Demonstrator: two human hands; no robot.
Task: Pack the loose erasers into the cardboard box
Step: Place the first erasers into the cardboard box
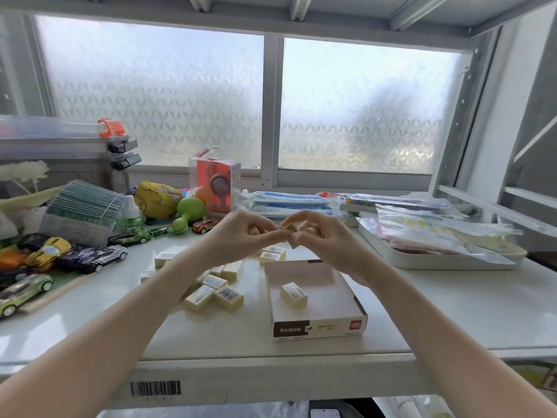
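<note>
An open cardboard box lies on the white shelf, brown label on its near wall. One cream eraser rests inside it. Several loose erasers lie in a heap left of the box, and more erasers sit behind it. Both hands are raised above the far end of the box, fingertips meeting. My left hand and my right hand pinch one small eraser between them. Part of that eraser is hidden by fingers.
Toy cars crowd the left side on a board. A green bottle, yellow plush and a red boxed toy stand behind. A white tray of plastic bags sits right. The shelf's front edge is near.
</note>
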